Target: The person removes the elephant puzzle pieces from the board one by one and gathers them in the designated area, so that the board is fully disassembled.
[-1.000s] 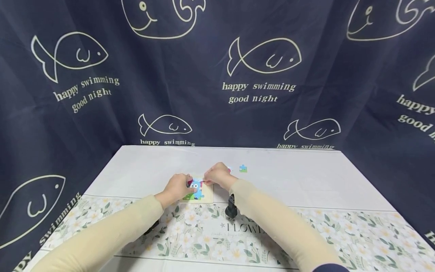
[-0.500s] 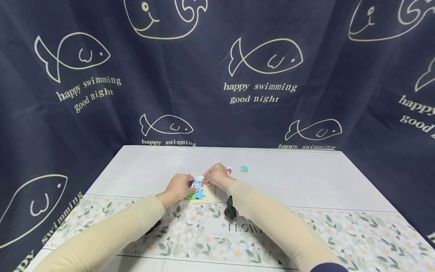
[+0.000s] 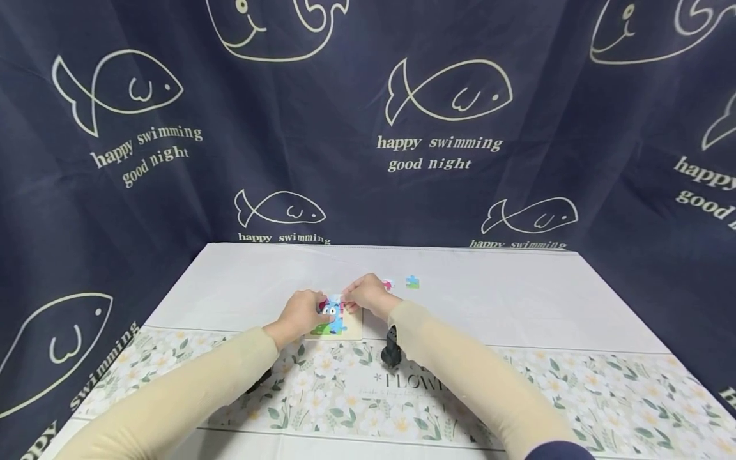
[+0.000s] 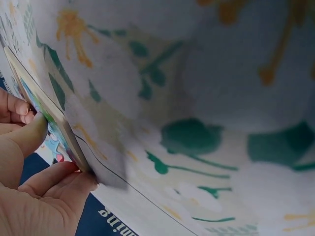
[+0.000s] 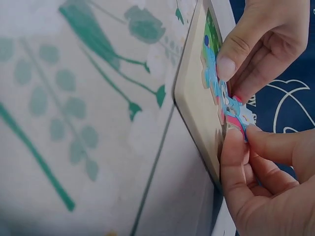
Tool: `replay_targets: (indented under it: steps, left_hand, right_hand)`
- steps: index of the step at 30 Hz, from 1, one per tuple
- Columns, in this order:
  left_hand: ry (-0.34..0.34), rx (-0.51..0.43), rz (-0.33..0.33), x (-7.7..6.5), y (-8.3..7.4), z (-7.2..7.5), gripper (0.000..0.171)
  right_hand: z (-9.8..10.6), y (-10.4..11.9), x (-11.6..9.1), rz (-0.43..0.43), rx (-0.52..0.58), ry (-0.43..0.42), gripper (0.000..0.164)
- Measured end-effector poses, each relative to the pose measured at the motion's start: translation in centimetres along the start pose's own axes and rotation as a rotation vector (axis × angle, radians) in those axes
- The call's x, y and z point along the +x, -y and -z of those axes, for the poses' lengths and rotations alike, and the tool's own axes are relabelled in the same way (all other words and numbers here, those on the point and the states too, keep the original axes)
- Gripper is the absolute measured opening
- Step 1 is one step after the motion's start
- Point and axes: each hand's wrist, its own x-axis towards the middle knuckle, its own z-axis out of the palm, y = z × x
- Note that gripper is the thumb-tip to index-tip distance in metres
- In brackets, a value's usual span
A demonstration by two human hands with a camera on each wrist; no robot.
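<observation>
A pale wooden jigsaw board (image 3: 354,327) lies on the table with joined pieces (image 3: 329,328) filling its left part, showing a blue cartoon character over green. My left hand (image 3: 300,312) holds the board at its left side, thumb on the pieces and fingers along the edge in the left wrist view. At the upper part of the board, my right hand (image 3: 368,292) pinches a pink-and-blue jigsaw piece (image 5: 237,123) between thumb and fingers, right against the joined pieces. The board's right strip is bare wood.
Behind and right of my right hand lie a pink-and-white loose piece (image 3: 388,284) and a blue-and-green one (image 3: 413,282). A flowered strip of cloth (image 3: 322,409) runs across the table's front. A dark fish-print curtain (image 3: 356,128) surrounds the back and sides.
Both hands stay at the board; the right hand's fingers shift only slightly at its upper part. The pink loose piece shows more clearly past that hand than a second ago.
</observation>
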Motion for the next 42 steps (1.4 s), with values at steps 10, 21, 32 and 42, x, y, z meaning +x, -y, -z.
replay_targets:
  steps: [10,21,32,42]
  left_hand:
    - [0.019,-0.003,0.001,0.1,-0.3,0.2,0.049]
    - [0.021,-0.003,0.005,0.1,-0.2,0.5,0.051]
    - [0.025,-0.037,0.01,-0.1,0.2,0.2,0.054]
    - [0.038,-0.027,0.005,0.1,0.4,0.1,0.055]
  right_hand:
    - [0.1,-0.7,1.1,-0.019,0.047,-0.016,0.006]
    - [1.7,0.1,0.2,-0.023,0.064,-0.01,0.013]
    - [2.6,-0.4,0.2,-0.016,0.073,-0.015,0.015]
    - [3.5,-0.7,0.1,-0.026,0.081,-0.018,0.013]
